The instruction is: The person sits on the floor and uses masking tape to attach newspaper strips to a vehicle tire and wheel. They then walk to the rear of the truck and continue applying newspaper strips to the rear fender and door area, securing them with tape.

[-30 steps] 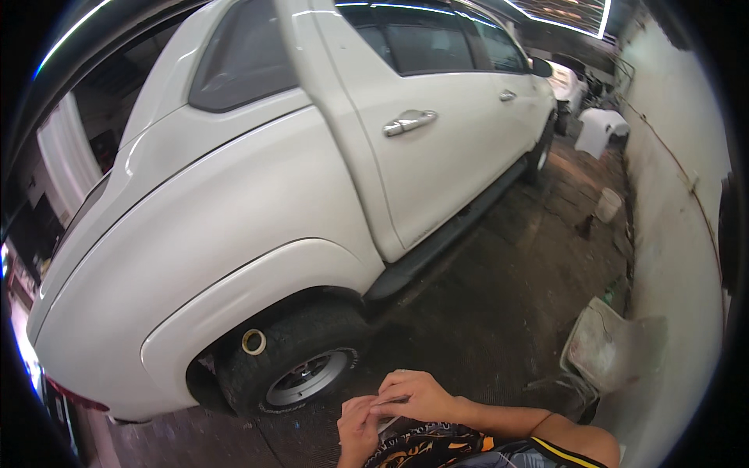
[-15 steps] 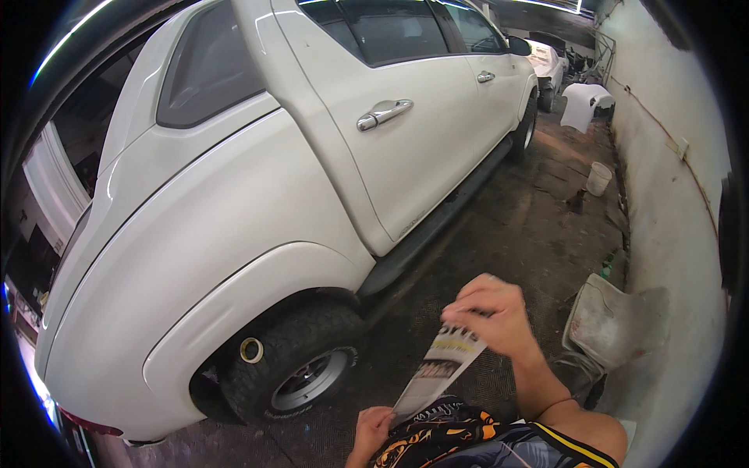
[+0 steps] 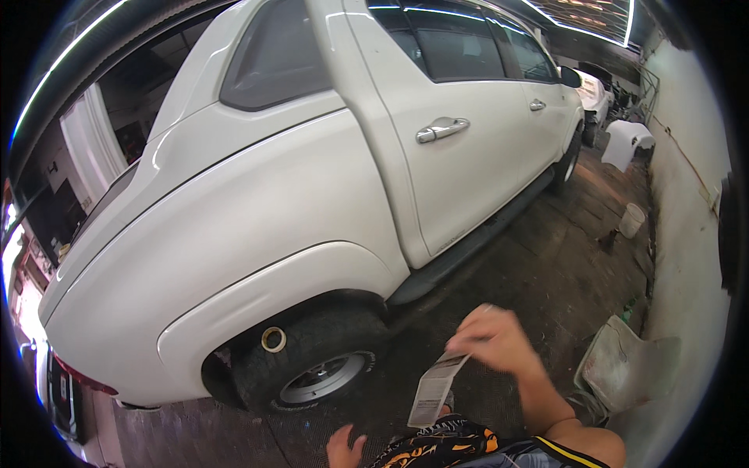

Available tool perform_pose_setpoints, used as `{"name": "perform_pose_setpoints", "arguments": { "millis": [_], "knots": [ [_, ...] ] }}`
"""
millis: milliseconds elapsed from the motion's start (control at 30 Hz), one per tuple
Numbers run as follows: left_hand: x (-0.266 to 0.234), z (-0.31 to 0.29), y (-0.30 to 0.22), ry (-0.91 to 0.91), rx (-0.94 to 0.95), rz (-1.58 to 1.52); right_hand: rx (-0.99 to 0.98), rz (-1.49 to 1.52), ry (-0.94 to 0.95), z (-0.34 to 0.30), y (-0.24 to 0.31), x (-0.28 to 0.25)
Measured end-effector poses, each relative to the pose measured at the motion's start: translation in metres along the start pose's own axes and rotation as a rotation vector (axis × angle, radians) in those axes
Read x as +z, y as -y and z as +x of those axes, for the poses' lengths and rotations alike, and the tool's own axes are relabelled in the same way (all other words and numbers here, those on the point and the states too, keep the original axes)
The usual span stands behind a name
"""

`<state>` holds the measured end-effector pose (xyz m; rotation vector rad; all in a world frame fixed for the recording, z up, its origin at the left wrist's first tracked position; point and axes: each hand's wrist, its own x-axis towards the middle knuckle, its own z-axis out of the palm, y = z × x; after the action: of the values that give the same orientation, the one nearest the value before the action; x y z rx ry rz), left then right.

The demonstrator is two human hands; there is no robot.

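My right hand, a little blurred, pinches the upper end of a folded strip of newspaper. The strip hangs down toward my lap, bent near the top. Low in the view my left hand is empty, its thumb and fingers apart, away from the paper. A roll of masking tape rests on the rear tire of a white pickup truck, under the wheel arch flare.
A dark side step runs below the doors. Along the wall at right are a pale bent panel and a white bucket. Another white panel stands farther off on the dark floor.
My left hand has let go of the newspaper's lower end and moved left. The strip now hangs from my right hand alone. My view has shifted, so the truck appears farther right.
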<state>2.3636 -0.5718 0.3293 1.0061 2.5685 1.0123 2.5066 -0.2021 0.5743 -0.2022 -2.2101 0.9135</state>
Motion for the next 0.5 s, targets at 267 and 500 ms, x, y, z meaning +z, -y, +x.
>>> {"name": "perform_pose_setpoints", "arguments": {
  "millis": [267,500],
  "knots": [
    [-0.034,0.063,-0.144,-0.216,0.315,-0.411,-0.083,0.135,0.479,-0.025,0.021,0.125],
    [-0.033,0.054,-0.139,-0.294,0.314,-0.412,-0.111,0.178,0.489,-0.027,0.025,0.127]
  ]
}}
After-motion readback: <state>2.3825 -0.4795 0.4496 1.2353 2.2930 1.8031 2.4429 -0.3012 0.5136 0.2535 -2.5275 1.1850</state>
